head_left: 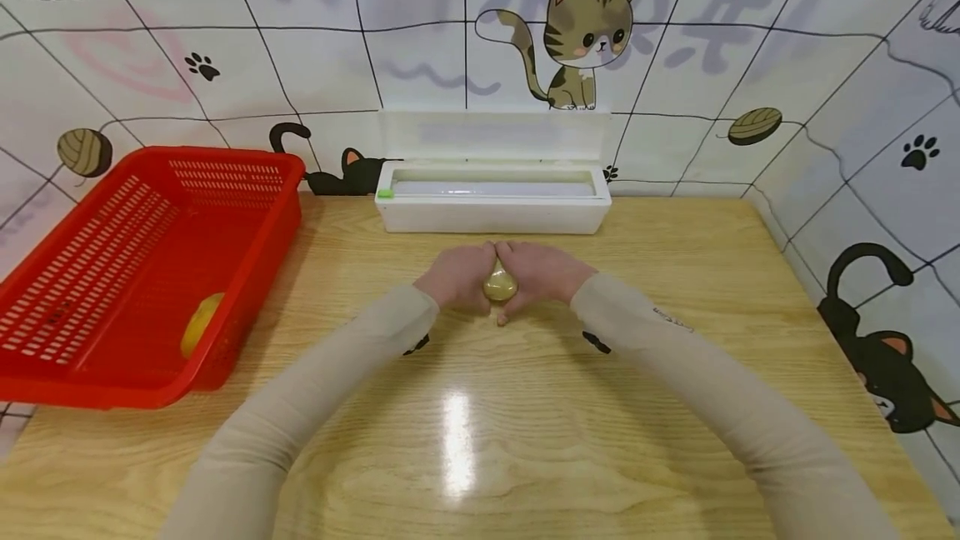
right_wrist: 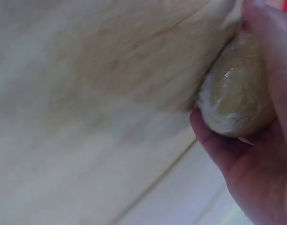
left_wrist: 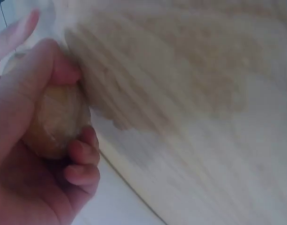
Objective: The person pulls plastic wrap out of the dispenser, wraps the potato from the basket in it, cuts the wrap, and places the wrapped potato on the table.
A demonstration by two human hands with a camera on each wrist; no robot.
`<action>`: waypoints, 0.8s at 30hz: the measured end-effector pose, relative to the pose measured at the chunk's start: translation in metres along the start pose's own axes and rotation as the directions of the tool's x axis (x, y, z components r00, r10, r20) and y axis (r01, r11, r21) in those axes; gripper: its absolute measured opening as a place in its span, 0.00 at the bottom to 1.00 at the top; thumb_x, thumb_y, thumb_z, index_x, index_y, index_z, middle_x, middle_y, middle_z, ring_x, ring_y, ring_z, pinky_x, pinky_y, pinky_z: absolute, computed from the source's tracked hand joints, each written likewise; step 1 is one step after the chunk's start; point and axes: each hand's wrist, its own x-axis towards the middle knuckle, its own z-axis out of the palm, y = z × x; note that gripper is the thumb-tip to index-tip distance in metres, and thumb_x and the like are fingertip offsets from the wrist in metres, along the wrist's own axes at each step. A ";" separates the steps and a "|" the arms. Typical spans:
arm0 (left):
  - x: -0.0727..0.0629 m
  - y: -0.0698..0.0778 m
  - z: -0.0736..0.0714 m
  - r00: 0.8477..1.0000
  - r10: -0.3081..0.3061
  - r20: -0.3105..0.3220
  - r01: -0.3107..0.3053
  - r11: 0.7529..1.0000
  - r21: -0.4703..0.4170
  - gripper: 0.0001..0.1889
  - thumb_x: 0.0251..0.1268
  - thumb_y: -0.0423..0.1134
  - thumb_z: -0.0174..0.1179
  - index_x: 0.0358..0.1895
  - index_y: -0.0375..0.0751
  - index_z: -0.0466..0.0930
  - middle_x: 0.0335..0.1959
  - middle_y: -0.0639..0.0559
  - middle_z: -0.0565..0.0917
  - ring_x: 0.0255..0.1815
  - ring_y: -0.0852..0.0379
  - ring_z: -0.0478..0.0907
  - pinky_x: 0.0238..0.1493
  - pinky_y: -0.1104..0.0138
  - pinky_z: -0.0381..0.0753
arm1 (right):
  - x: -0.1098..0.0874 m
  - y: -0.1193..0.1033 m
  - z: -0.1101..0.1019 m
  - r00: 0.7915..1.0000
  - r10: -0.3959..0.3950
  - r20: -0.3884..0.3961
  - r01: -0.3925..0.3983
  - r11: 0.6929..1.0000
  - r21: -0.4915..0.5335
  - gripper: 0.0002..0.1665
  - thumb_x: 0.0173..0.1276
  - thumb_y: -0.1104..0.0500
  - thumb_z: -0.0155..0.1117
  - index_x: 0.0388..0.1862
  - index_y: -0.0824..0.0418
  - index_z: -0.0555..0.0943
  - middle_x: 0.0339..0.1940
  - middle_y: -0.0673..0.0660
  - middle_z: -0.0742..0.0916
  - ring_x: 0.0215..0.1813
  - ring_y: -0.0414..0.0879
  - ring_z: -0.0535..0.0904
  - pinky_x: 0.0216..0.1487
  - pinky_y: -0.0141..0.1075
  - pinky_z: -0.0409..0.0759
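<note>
Between my two hands, above the middle of the table, is a rounded yellow-brown potato [head_left: 499, 285] wrapped in clear cling film. My left hand [head_left: 462, 275] grips it from the left, with thumb and curled fingers round it in the left wrist view, where the wrapped potato [left_wrist: 56, 119] shows. On the other side my right hand [head_left: 542, 275] holds it too. The right wrist view shows the wrinkled film on the potato [right_wrist: 237, 91] and the thumb and fingers about it. Part of the potato is hidden by the hands.
A long white cling-film box [head_left: 491, 217] stands with its lid up at the back, against the cat-patterned wall covering [head_left: 420, 65]. At left is a red plastic basket [head_left: 142, 392] with a yellow item [head_left: 200, 325] in it. The wooden table [head_left: 570, 440] is shiny.
</note>
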 end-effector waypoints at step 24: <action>-0.064 -0.065 -0.031 0.994 0.042 0.104 -0.005 0.943 -0.332 0.31 0.67 0.38 0.57 0.68 0.24 0.59 0.55 0.29 0.75 0.56 0.38 0.74 0.55 0.52 0.73 | -0.019 -0.021 0.004 0.984 -0.032 -0.174 0.025 0.999 -0.045 0.42 0.61 0.48 0.68 0.72 0.57 0.65 0.62 0.60 0.76 0.57 0.56 0.75 0.55 0.48 0.75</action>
